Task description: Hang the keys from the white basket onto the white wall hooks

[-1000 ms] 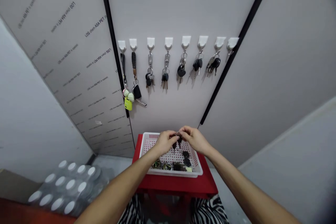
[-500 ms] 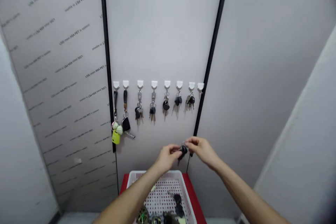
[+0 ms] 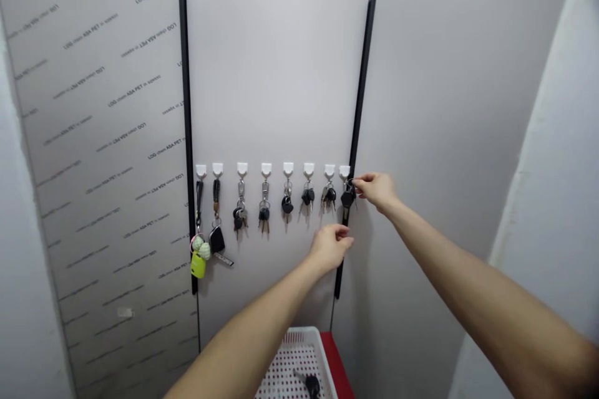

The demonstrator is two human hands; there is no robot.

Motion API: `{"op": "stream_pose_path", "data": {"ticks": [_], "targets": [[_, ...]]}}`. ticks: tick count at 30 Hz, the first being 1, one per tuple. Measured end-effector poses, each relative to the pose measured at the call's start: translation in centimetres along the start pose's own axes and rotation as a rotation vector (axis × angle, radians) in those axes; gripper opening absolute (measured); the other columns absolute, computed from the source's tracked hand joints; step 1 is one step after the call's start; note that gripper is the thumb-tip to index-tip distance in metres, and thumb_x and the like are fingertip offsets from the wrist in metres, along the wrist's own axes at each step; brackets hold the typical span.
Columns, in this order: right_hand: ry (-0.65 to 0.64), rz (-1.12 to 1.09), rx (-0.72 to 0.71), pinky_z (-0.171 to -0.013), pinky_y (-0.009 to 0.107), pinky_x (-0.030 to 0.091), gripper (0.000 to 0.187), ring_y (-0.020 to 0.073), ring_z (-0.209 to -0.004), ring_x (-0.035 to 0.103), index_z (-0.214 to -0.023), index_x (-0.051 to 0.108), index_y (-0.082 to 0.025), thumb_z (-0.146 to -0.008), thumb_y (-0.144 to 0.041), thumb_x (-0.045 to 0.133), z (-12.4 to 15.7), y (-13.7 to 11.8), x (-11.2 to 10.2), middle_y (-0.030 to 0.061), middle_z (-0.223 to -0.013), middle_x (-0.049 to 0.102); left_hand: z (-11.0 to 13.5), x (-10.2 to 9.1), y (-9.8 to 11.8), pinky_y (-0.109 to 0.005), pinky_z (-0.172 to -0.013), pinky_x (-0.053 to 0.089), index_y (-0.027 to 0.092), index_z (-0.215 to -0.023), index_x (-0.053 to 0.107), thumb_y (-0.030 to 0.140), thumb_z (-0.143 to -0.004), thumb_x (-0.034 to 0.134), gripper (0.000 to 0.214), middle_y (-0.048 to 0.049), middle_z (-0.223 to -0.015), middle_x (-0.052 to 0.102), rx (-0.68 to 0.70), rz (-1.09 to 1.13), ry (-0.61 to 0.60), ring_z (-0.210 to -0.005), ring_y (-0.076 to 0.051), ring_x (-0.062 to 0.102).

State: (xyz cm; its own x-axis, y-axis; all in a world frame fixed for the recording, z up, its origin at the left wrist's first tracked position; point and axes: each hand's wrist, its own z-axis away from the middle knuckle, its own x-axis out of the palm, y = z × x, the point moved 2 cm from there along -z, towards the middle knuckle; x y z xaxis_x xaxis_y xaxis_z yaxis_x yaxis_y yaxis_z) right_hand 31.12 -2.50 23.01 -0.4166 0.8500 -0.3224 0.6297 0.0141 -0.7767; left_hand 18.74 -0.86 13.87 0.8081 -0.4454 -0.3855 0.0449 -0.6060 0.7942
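Note:
A row of white hooks point(image 3: 265, 169) runs across the grey wall panel, each carrying a bunch of keys. My right hand point(image 3: 378, 190) pinches a black key bunch point(image 3: 347, 198) at the rightmost hook point(image 3: 344, 171). My left hand point(image 3: 330, 247) hovers just below it with fingers curled and nothing visible in them. At the far left hang a yellow-green fob with pale charms point(image 3: 199, 257) and a black car fob point(image 3: 216, 239).
A white perforated basket point(image 3: 290, 355) sits on a red table point(image 3: 339, 374) at the bottom edge, with a black key point(image 3: 310, 383) inside. Two black vertical strips point(image 3: 360, 93) frame the panel. Printed protective film point(image 3: 93, 137) covers the wall on the left.
Both hands rose from the basket with the black key bunch. My right hand carried it up to the rightmost hook; my left hand let go and dropped slightly below.

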Motion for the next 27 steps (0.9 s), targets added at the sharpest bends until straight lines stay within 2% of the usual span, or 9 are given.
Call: {"op": "stream_pose_path", "data": {"ticks": [9,12,14,17,19,22,25,27], "targets": [[0.002,0.087,0.002,-0.043,0.021,0.039,0.008,0.009,-0.038,0.048,-0.055,0.055,-0.012,-0.054,-0.018,0.05,-1.3,1.3,1.2,-0.0008,-0.038,0.049,1.8,-1.6,-3.2,-0.023,-0.067,0.039,0.006,-0.086,0.054,0.015,-0.06,0.047,0.029,-0.0095,-0.081,0.058,-0.137,-0.013,0.012,-0.07,-0.013,0.051],[0.022,0.093,-0.009,-0.046,0.021,0.039,0.014,0.0093,-0.042,0.05,-0.062,0.056,-0.012,-0.056,-0.021,0.048,-0.4,1.9,1.0,0.0011,-0.045,0.053,3.0,-2.3,-4.9,-0.023,-0.067,0.039,0.006,-0.086,0.054,0.015,-0.06,0.046,0.029,-0.0094,-0.08,0.058,-0.174,0.006,0.016,-0.07,-0.013,0.051],[0.052,0.096,-0.022,-0.048,0.021,0.038,0.019,0.0097,-0.046,0.05,-0.067,0.056,-0.012,-0.059,-0.025,0.044,1.1,2.7,1.0,0.0024,-0.051,0.055,4.4,-2.5,-6.7,-0.024,-0.068,0.038,0.005,-0.085,0.054,0.015,-0.059,0.046,0.028,-0.0096,-0.08,0.058,-0.199,0.039,0.021,-0.071,-0.013,0.051],[0.008,0.107,-0.094,-0.05,0.022,0.037,0.024,0.0108,-0.049,0.049,-0.068,0.055,-0.012,-0.061,-0.03,0.04,5.7,4.7,2.5,0.0023,-0.053,0.054,7.5,-2.5,-10.4,-0.024,-0.07,0.038,0.006,-0.084,0.054,0.016,-0.06,0.044,0.027,-0.0091,-0.081,0.057,-0.271,0.126,0.035,-0.073,-0.013,0.051],[-0.176,0.101,-0.137,-0.048,0.022,0.036,0.025,0.0108,-0.047,0.046,-0.063,0.054,-0.013,-0.063,-0.032,0.038,10.2,6.5,4.8,0.0009,-0.048,0.051,10.1,-2.2,-13.0,-0.024,-0.071,0.037,0.006,-0.082,0.054,0.016,-0.06,0.044,0.026,-0.009,-0.081,0.057,-0.351,0.165,0.048,-0.074,-0.014,0.051],[-0.485,0.033,-0.104,-0.045,0.02,0.034,0.026,0.0101,-0.044,0.044,-0.057,0.053,-0.013,-0.065,-0.03,0.034,17.7,9.4,8.9,0.0004,-0.046,0.05,13.8,-1.8,-16.3,-0.025,-0.071,0.036,0.006,-0.077,0.055,0.015,-0.058,0.045,0.022,-0.0086,-0.078,0.058,-0.467,0.172,0.062,-0.074,-0.015,0.05],[-0.63,-0.02,-0.052,-0.047,0.019,0.034,0.022,0.0101,-0.049,0.046,-0.057,0.053,-0.014,-0.063,-0.023,0.035,23.8,11.8,12.2,0.0007,-0.051,0.054,16.2,-1.6,-18.7,-0.025,-0.071,0.036,0.009,-0.073,0.056,0.015,-0.057,0.046,0.02,-0.0059,-0.075,0.058,-0.506,0.187,0.045,-0.074,-0.015,0.05],[-0.683,-0.021,-0.026,-0.049,0.018,0.034,0.021,0.0102,-0.052,0.048,-0.057,0.054,-0.014,-0.062,-0.021,0.034,26.3,13.2,13.6,0.0009,-0.054,0.055,17.1,-1.7,-20.0,-0.025,-0.071,0.035,0.01,-0.07,0.056,0.016,-0.056,0.048,0.017,-0.004,-0.072,0.057,-0.527,0.196,0.035,-0.075,-0.015,0.049]]}}
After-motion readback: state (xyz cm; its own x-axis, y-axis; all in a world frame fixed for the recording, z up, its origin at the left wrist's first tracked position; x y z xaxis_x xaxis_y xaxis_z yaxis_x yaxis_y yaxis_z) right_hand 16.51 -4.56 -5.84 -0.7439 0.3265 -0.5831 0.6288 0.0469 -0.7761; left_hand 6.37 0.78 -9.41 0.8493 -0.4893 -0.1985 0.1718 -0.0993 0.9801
